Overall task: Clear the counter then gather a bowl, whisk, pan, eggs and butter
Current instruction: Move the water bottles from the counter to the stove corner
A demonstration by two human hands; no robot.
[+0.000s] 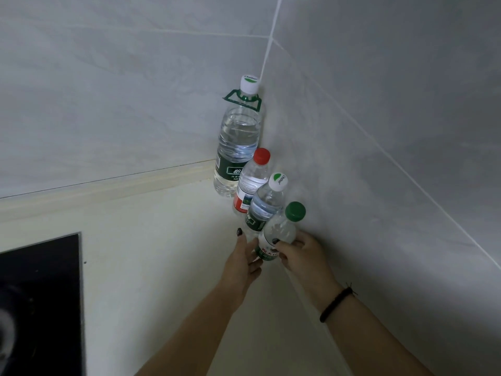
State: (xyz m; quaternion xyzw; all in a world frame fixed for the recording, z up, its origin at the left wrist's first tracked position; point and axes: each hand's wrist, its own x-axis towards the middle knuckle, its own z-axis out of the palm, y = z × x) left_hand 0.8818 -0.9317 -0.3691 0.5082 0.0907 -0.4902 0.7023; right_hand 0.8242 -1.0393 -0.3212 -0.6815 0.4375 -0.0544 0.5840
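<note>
Right now both hands are at the nearest of four water bottles lined up along the right-hand wall on the pale desk. The right hand grips the green-capped bottle round its middle, thumb across the front just above the label and the other fingers curled behind it. The bottle leans a little toward the wall. The left hand is flat and open, fingers straight and pointing away from the person, its inner edge pressed against the left side of the same bottle low down; one dark-painted nail shows at a fingertip. Both forearms reach up from the lower edge of the view and converge on the bottle, the right wrist carrying a black band.

Just behind the held bottle stands a small white-capped bottle with a dark green label, then a red-capped bottle with a red and white label, each touching or nearly touching the next. Farthest back, in the corner of the tiled walls, stands a large bottle with a white cap and a green carrying handle at its neck. A black glass hob lies at the left edge of the desk, well apart from the bottles.
</note>
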